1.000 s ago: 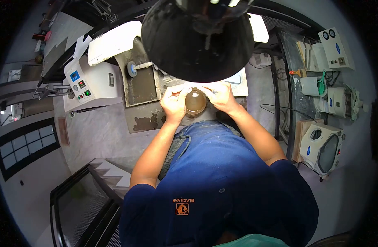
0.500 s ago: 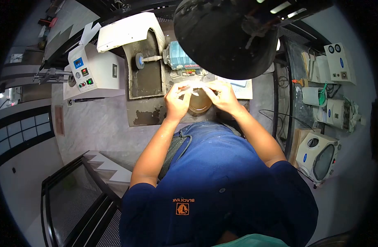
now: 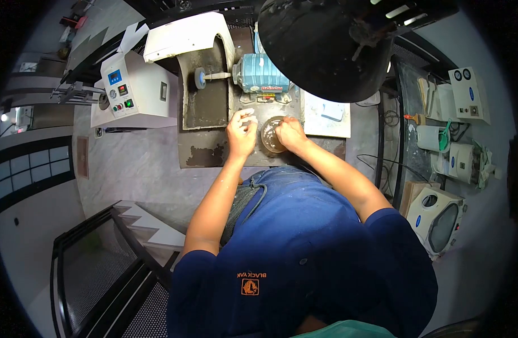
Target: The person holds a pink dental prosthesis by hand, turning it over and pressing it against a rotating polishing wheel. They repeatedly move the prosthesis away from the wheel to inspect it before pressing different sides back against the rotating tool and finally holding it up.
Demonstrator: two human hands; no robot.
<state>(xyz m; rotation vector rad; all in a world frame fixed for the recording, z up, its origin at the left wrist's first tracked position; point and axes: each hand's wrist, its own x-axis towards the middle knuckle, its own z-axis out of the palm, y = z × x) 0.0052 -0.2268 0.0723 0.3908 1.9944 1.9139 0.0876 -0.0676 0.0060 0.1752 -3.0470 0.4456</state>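
My left hand (image 3: 241,137) is closed around a small whitish piece (image 3: 249,111), too small and bright to name, just left of a round bowl. My right hand (image 3: 291,134) reaches over the rim of that bowl (image 3: 264,141), its fingers drawn together inside. Brownish liquid with pale bits shows in the bowl; whatever the fingertips hold is hidden. Behind the hands sits a blue Bosch bench motor (image 3: 263,73), its spindle carrying a grey-blue wheel (image 3: 200,78) over a dusty tray (image 3: 208,110).
A black lamp shade (image 3: 326,53) hangs over the bench's right side. Right of the bowl lies a white board (image 3: 326,121) with a pale blue block (image 3: 331,110). At left stands a white machine with a control panel (image 3: 117,90). Shelf machines (image 3: 436,217) line the right.
My hands were together above the bowl at the whitish piece. They have parted: the right moved down into the bowl, while the left keeps the piece. The view has shifted slightly.
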